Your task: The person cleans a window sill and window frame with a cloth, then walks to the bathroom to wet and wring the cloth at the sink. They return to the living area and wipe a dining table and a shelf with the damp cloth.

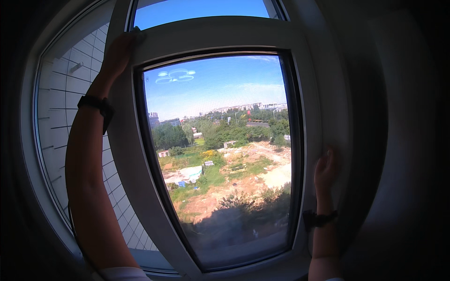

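A white-framed window sash (121, 147) stands before me, its glass pane (218, 140) set in a dark seal. My left hand (119, 51) is raised to the sash's upper left corner. Under its fingertips shows a small grey-green bit of material (140, 34), which looks like a cloth; most of it is hidden. My right hand (327, 167) is at the right side of the frame, about halfway up, in deep shade. Its fingers are bent, and whether they hold anything is too dark to tell. Each wrist bears a dark band.
Left of the sash, a white tiled outer wall (79, 82) with a short pipe stub (76, 66) shows through the outer opening. An upper pane (204, 12) lies above. The glass reflects a ring-shaped ceiling lamp (175, 76). Trees and bare ground lie far below outside.
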`<action>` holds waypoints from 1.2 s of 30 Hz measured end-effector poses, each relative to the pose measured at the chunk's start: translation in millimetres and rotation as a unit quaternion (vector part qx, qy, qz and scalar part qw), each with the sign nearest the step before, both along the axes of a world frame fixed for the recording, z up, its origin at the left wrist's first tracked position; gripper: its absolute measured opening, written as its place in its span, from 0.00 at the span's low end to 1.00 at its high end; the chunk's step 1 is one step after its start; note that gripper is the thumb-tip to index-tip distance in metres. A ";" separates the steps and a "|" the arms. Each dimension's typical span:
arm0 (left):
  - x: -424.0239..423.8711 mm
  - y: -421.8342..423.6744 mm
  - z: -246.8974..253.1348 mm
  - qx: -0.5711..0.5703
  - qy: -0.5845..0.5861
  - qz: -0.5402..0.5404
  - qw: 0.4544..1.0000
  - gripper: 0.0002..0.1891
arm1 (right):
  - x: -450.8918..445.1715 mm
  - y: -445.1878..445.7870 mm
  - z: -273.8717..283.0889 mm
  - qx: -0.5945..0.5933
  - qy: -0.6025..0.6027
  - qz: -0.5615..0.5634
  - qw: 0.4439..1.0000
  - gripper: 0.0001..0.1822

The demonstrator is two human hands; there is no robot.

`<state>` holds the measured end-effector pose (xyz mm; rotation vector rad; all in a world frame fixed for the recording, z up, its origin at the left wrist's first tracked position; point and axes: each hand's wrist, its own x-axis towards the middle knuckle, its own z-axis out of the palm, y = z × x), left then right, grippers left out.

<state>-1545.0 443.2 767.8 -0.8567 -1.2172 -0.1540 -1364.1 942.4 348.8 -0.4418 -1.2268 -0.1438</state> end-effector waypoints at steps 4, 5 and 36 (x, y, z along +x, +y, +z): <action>-3.5 -23.0 -1.5 0.057 -0.024 0.063 0.996 0.18 | 0.9 -5.3 0.5 0.000 -0.001 0.020 1.000 0.16; -8.3 -35.2 1.0 0.072 -0.026 0.089 0.993 0.18 | -1.6 -7.7 1.7 0.002 -0.001 0.024 1.000 0.16; 93.4 442.3 8.9 -0.008 0.075 -0.069 0.995 0.08 | 16.7 -11.4 12.7 0.021 0.004 0.078 0.997 0.18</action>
